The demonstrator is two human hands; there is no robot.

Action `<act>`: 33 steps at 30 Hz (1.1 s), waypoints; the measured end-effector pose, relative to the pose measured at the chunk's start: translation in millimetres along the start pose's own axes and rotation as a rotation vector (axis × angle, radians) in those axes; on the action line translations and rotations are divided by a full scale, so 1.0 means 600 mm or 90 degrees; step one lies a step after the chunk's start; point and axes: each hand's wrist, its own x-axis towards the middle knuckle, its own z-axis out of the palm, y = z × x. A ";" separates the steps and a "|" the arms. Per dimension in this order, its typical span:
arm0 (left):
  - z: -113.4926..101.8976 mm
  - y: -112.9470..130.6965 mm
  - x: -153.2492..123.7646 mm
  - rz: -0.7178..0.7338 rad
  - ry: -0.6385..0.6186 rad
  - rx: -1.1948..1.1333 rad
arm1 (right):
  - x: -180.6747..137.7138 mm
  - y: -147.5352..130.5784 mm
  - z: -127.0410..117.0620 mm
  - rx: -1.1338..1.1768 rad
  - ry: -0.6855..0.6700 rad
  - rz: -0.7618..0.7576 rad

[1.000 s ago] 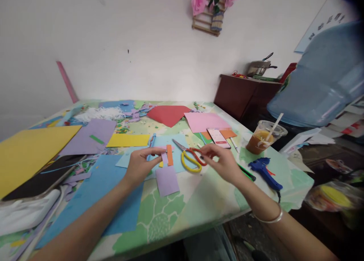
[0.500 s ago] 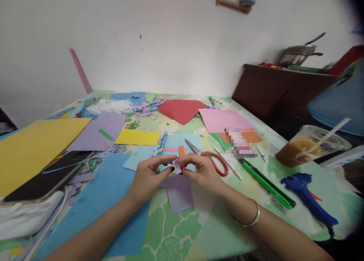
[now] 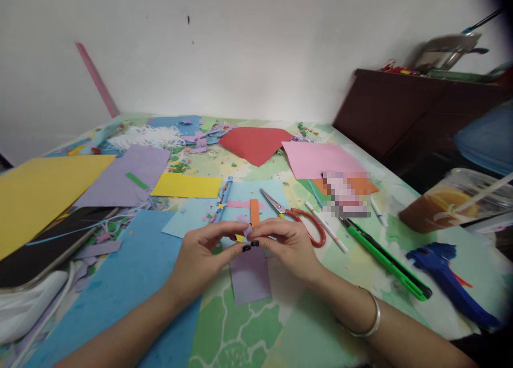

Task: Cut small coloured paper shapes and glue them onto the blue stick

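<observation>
Both hands meet above the middle of the table. My left hand (image 3: 204, 250) pinches a small piece of purple paper (image 3: 247, 231) from the left, and my right hand (image 3: 286, 245) pinches it from the right. Fingertips cover much of the piece, so its shape is hard to make out. Below the hands lies a purple paper rectangle (image 3: 251, 277). Just beyond them are an orange paper strip (image 3: 255, 212) and a patterned blue pen (image 3: 223, 200) on light blue paper (image 3: 272, 189). Scissors with red handles (image 3: 306, 218) rest beside my right hand.
A green cutter (image 3: 387, 258), a blue glue gun (image 3: 449, 282) and a plastic cup of drink (image 3: 436, 205) stand or lie at the right. Leftward are blue paper (image 3: 132, 282), a phone (image 3: 52, 240) and yellow paper (image 3: 52, 186). Red paper (image 3: 256, 143) lies at the back.
The purple piece stood out between my fingers before; now less of it shows, and the thumbs have come closer together. The camera view has shifted slightly.
</observation>
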 end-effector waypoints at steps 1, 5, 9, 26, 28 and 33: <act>0.001 0.001 -0.001 0.004 -0.001 0.000 | -0.001 0.002 0.001 0.005 0.008 0.013; 0.005 0.003 -0.002 0.001 -0.012 -0.004 | -0.004 0.007 0.005 0.005 0.046 0.054; 0.006 0.002 -0.001 -0.033 -0.006 -0.029 | -0.003 0.004 0.008 0.000 0.054 0.048; 0.007 -0.002 -0.005 0.005 -0.002 0.002 | -0.002 0.002 0.007 0.005 0.030 0.063; 0.007 -0.001 -0.003 -0.004 0.001 -0.015 | -0.002 0.000 0.009 0.023 0.030 0.078; 0.007 0.001 -0.002 -0.036 0.010 -0.038 | 0.000 -0.008 0.009 0.055 0.004 0.127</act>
